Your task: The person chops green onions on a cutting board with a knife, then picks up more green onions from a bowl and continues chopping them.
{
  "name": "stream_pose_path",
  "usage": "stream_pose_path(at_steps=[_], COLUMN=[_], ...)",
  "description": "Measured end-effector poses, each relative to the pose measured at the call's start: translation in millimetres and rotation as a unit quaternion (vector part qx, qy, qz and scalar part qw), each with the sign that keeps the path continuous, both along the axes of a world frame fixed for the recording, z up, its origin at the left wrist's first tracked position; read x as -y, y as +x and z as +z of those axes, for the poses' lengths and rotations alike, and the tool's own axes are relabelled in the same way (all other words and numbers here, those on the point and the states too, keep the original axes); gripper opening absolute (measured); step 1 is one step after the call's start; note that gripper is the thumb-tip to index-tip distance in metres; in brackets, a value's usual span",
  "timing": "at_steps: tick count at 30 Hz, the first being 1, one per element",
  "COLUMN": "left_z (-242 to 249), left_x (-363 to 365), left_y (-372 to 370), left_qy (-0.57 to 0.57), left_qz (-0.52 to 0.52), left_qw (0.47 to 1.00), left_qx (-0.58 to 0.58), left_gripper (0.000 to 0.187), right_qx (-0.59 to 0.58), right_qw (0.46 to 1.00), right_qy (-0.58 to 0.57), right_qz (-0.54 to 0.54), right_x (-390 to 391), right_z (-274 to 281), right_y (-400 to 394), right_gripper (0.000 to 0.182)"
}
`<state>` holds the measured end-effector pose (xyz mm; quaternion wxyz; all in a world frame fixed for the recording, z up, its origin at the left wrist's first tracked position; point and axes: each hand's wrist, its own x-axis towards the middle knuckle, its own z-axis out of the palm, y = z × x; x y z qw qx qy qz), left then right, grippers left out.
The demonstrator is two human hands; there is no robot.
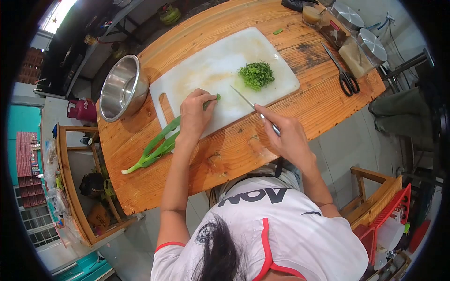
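Observation:
My left hand (196, 114) is closed around green onions (161, 146), whose cut green end pokes out past my fingertips over the white cutting board (197, 70). Their pale root end trails off the board onto the wood at the lower left. In my right hand (283, 129) is a knife (243, 99), gripped by its handle, with the blade pointing up and left over the board, a little apart from the onion end. A pile of chopped green onion (256, 75) lies on the board's right part, beyond the knife tip.
A steel bowl (123, 89) stands left of the board on the wooden table (225, 159). Black-handled scissors (344, 77) lie at the right, near lidded jars (356, 56) and a glass (311, 15). A green scrap (278, 32) rests behind the board.

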<state>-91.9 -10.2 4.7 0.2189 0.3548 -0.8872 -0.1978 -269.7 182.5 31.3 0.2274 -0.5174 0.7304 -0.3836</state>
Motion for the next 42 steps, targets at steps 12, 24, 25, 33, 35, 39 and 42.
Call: stream_pose_path(at_steps=[12, 24, 25, 33, 35, 39, 42], left_z=[-5.2, -4.0, -4.0, -12.8, -13.6, -9.2, -5.2], left_x=[-0.3, 5.8, 5.4, 10.5, 10.4, 14.0, 13.7], left_y=[-3.0, 1.6, 1.2, -5.4, -8.0, -14.6, -17.2], left_qy=[-0.02, -0.001, -0.001, 0.011, 0.041, 0.059, 0.125], left_qz=[0.005, -0.032, -0.038, -0.045, -0.026, 0.019, 0.055], left_qw=[1.0, 0.999, 0.998, 0.995, 0.994, 0.993, 0.984], left_qx=[-0.018, -0.039, -0.042, -0.087, -0.102, -0.1, -0.115], left_gripper=[0.012, 0.011, 0.011, 0.01, 0.01, 0.01, 0.013], right_qx=[-0.011, 0.009, 0.019, 0.032, 0.023, -0.019, -0.017], right_qw=[0.998, 0.999, 0.999, 0.999, 1.0, 0.999, 0.999], right_qy=[-0.046, -0.025, -0.034, 0.0, -0.006, -0.029, -0.03], right_qz=[0.045, 0.024, 0.023, 0.007, 0.002, 0.001, 0.009], right_x=[10.5, 11.7, 12.7, 19.9, 22.9, 27.7, 29.6], right_z=[-18.2, -9.0, -12.5, -5.0, -4.5, -11.1, -12.2], right_y=[34.2, 34.3, 34.3, 32.8, 31.3, 28.4, 28.9], right_gripper=[0.04, 0.038, 0.037, 0.033, 0.033, 0.034, 0.034])
